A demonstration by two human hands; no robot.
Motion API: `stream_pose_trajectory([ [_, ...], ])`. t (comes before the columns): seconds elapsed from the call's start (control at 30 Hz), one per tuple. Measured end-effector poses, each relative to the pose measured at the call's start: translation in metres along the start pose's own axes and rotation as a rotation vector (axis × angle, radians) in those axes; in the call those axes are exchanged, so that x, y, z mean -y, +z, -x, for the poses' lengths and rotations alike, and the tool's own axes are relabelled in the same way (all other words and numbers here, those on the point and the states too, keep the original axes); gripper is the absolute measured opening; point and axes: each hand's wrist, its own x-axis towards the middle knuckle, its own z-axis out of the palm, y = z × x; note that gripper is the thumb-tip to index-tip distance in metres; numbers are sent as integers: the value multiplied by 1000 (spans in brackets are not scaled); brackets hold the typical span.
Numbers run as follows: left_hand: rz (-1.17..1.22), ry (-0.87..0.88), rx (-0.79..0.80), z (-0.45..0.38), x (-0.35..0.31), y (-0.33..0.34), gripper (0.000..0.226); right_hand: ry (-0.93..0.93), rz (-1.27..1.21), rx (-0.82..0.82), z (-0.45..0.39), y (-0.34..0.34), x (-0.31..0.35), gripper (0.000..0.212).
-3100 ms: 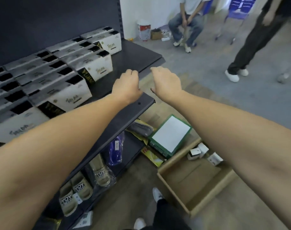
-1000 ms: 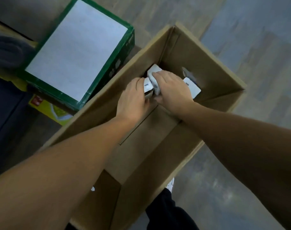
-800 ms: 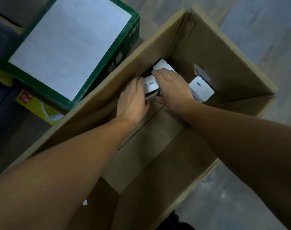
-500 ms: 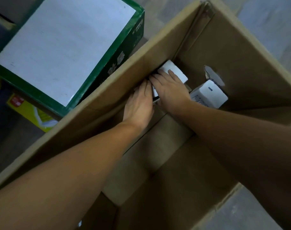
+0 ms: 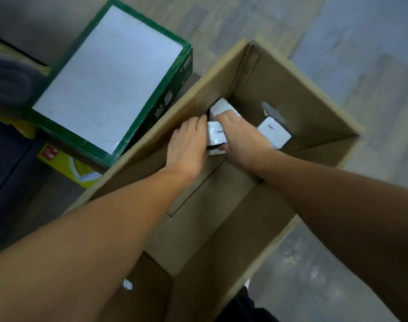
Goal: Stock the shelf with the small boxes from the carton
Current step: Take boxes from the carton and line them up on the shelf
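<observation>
1. Small boxes, white, lie at the far end of the open carton (image 5: pixel 298 73); 3 show, all near the 2 hands.
2. Well to the left of the left hand, outside the carton, sits a green-edged box (image 5: pixel 110 77) with a white top, touching or nearly touching the carton's left wall. A yellow package (image 5: pixel 65 163) lies partly under its near edge.
3. The left hand (image 5: pixel 189 145) reaches in along the carton's left wall, palm down, fingers curled against the left side of the middle small box (image 5: pixel 215 135).
4. That middle small box is pressed between the 2 hands, with printing on its top face. Whether it is lifted off the carton floor cannot be told.
5. Just beyond the fingertips of both hands, a second small box (image 5: pixel 219 109) stands in the carton's far left corner.
6. The right hand (image 5: pixel 242 135) closes over the right side of the middle small box, fingers draped across its top.
7. Just to the right of the right hand, a third small box (image 5: pixel 275 133) rests untouched against the far wall, below a hand-hole cut-out (image 5: pixel 268 110).
</observation>
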Motion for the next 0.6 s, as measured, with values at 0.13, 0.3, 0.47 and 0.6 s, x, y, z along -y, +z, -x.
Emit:
stream_pose_trajectory([
  [0.13, 42, 62, 62, 25, -24, -86, 65, -8, 15, 2, 47, -78, 33, 63],
  [0.3, 37, 116, 86, 59, -56, -213, 63, 8, 26, -9, 98, -191, 90, 64],
  [0.47, 47, 146, 48, 92, -76, -336, 58, 15, 67, -36, 132, -300, 151, 60],
  [0.6, 49, 177, 18, 111, -86, -430, 54, 3, 71, -105, 156, -380, 198, 60],
])
